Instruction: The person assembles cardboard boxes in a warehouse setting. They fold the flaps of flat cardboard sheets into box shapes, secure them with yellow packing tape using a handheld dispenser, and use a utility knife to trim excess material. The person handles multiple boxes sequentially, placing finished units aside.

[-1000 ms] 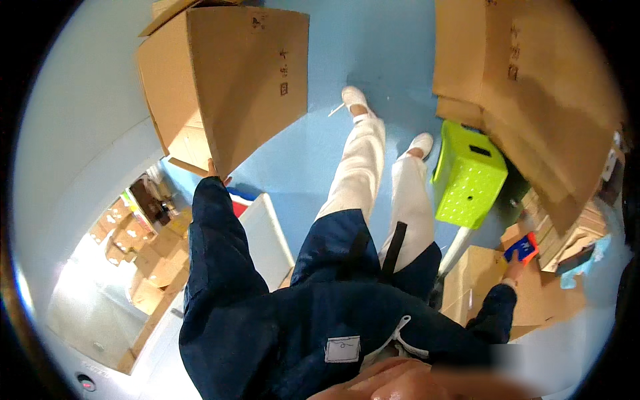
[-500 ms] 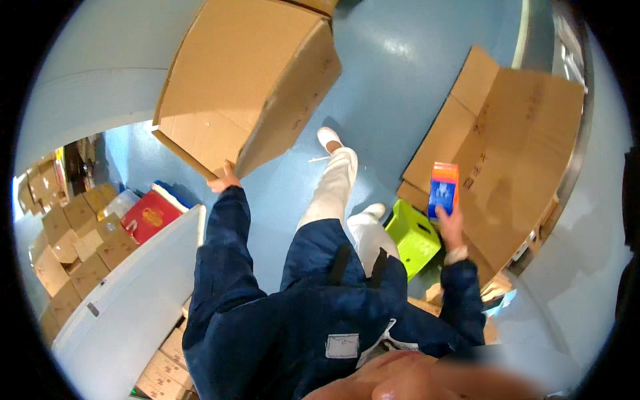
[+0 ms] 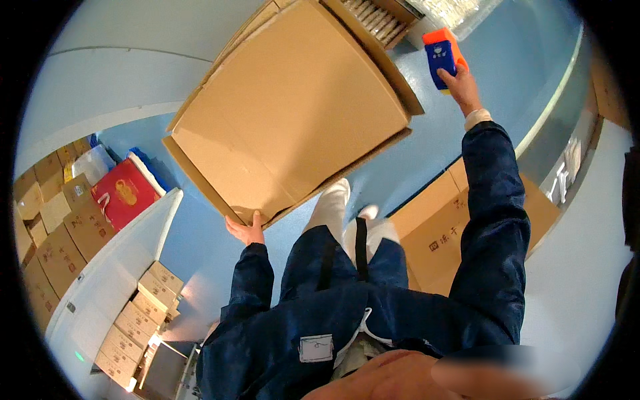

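In front of me is a large brown cardboard box [image 3: 293,107], its broad face tilted toward me, with raised or folded edges around it. My left hand [image 3: 247,230] grips its near left corner, thumb on top of the edge and fingers against the outside. Held out to the far right, my right hand [image 3: 460,87] is closed around a hand-sized orange and blue object [image 3: 440,60] with a bit of yellow at its lower end. Its exact kind is hard to make out. It is beyond the box's right corner, apart from the cardboard.
Another cardboard box [image 3: 437,243] lies at my right, partly behind my arm. Past the big box stands a carton of wrapped goods [image 3: 380,20] beside a clear plastic bin [image 3: 460,13]. Leftward are a red box [image 3: 127,193], stacked cartons [image 3: 80,233] and a white partition [image 3: 120,273].
My right hand has swung from low right to far right with the orange and blue object. The big box has turned and come rightward, with my left hand still on its corner.
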`<state>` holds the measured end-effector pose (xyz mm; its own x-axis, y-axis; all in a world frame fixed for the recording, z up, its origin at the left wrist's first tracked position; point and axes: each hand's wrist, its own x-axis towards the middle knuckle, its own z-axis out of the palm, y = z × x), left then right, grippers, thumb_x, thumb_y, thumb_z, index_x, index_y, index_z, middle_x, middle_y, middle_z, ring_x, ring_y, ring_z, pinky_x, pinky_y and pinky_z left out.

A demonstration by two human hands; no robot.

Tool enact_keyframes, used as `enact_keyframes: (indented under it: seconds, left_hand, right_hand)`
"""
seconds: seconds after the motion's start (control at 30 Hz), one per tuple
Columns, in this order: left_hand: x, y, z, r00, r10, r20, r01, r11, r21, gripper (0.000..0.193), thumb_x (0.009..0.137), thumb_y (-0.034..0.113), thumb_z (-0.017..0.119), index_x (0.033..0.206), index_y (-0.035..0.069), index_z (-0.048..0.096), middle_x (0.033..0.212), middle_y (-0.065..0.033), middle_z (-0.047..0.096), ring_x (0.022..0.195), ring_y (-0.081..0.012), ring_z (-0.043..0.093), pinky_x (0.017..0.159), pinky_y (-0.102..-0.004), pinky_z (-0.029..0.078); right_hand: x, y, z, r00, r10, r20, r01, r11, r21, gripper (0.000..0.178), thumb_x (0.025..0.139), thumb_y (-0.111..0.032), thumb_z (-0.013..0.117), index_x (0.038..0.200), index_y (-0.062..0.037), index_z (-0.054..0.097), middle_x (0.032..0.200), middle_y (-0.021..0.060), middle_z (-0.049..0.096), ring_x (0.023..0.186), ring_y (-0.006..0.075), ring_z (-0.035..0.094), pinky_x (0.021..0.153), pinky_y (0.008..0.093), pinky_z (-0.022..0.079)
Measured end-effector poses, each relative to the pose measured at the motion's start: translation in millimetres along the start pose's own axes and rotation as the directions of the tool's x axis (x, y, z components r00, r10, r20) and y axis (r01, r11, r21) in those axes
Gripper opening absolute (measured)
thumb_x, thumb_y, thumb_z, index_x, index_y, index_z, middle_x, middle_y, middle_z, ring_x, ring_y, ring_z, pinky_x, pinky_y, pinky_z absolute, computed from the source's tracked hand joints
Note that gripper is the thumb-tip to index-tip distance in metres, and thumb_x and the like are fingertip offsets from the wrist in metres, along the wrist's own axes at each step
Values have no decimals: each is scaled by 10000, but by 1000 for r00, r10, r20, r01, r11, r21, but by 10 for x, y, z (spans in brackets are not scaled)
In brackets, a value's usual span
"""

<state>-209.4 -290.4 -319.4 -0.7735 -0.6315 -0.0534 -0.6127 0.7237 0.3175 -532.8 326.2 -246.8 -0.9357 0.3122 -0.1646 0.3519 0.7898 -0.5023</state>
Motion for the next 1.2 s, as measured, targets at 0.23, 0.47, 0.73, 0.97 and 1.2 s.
enact_keyframes:
  seconds: [0.23, 0.47, 0.73, 0.97, 1.2]
  left_hand:
    - [495, 614, -130, 898, -372, 234, 401, 912, -90, 1159, 652, 472, 821, 1452, -29, 149, 1339, -324, 365, 1242, -439, 378, 1043, -511, 328]
    - [1036, 683, 48, 895, -422, 147, 406, 905, 124, 1280, 559, 640, 802, 1496, 110, 110, 1292, -339, 413, 1172, -472, 456, 989, -515, 392]
    - [980, 482, 51, 891, -444, 95, 431, 893, 129, 1251, 583, 620, 803, 1475, 32, 152, 1300, -340, 428, 1194, -445, 464, 996, -479, 402]
    - [1005, 903, 79, 824, -561, 87, 528, 814, 242, 1203, 595, 683, 752, 1467, 61, 206, 1303, -293, 450, 1218, -424, 445, 1004, -475, 390]
    - [1014, 1140, 38, 757, -650, 68, 617, 745, 252, 1192, 584, 720, 729, 1480, 136, 203, 1357, -262, 396, 1264, -399, 401, 1015, -554, 299]
  right_hand:
    - [403, -63, 458, 938, 47, 344, -113, 978, 175, 491, 767, -400, 685, 982, 41, 650, 843, 194, 693, 780, 293, 690, 713, 388, 519]
    - [556, -615, 282, 783, -180, 595, 188, 981, 49, 490, 783, -403, 690, 940, 52, 600, 828, 257, 650, 794, 380, 660, 716, 422, 509]
    - [851, -1451, 223, 405, -429, 807, 697, 716, 31, 392, 765, -363, 683, 844, 8, 584, 770, 228, 626, 717, 387, 632, 655, 467, 504]
    - [1252, -1760, 161, 190, -241, 952, 821, 570, -19, 439, 781, -397, 640, 882, 28, 594, 814, 231, 643, 771, 398, 633, 714, 464, 502]
    - [1265, -2446, 151, 122, -144, 982, 886, 461, -42, 453, 743, -393, 627, 926, 22, 606, 834, 251, 632, 787, 401, 623, 717, 468, 481]
